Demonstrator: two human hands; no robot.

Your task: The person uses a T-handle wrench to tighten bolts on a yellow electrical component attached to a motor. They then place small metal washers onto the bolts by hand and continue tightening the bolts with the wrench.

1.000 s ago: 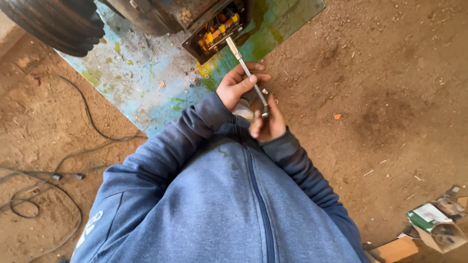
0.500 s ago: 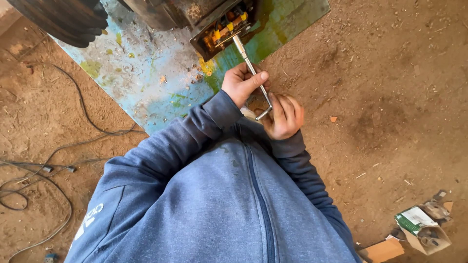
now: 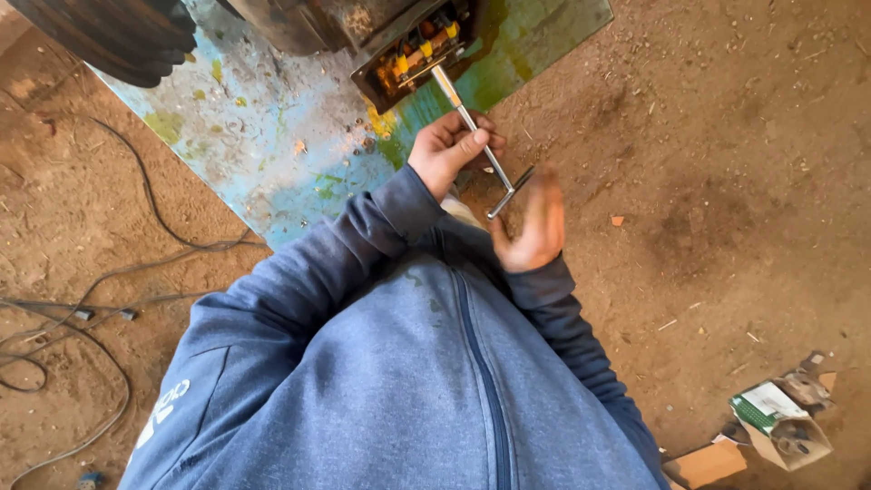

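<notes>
Left hand (image 3: 446,150) grips the wrench shaft (image 3: 472,127); right hand (image 3: 531,222), blurred, clasps its handle (image 3: 510,192); socket seated in the terminal box (image 3: 408,50), fastener work unfinished.

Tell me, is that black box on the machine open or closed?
Open. The terminal box has no cover on, so yellow and orange parts inside show, and the long T-handle wrench reaches into it, guided by the left hand.

likely a rough workshop yard: dirt floor (image 3: 708,181), loose cables (image 3: 136,272), a tyre (image 3: 118,36), paint-stained metal sheet (image 3: 272,136)

Bare dirt floor (image 3: 726,181) with loose cables (image 3: 82,318) in daylight.
</notes>
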